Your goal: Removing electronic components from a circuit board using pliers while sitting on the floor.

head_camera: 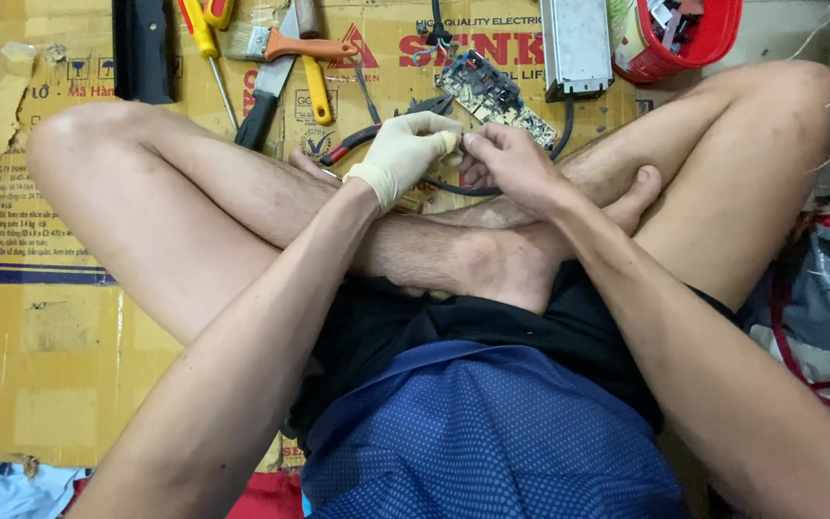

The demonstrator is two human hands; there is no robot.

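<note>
Head view: the person sits cross-legged on flattened cardboard (40, 327) spread on the floor. The left hand (403, 154), in a pale rubber glove, meets the bare right hand (509, 163) above the crossed shins. The fingers of both hands are pinched together on a thin black cable (453, 188), which loops down beneath the hands and runs far right toward a grey metal box (576, 43). Just beyond the hands lies a circuit board (494, 94), and red-handled pliers (367, 139) rest just left of the gloved hand. Farther left on the cardboard lie a yellow screwdriver (206, 46), an orange-handled tool (314, 67) and a black-handled knife (266, 96). A red bowl (694, 43) stands at the far right.
</note>
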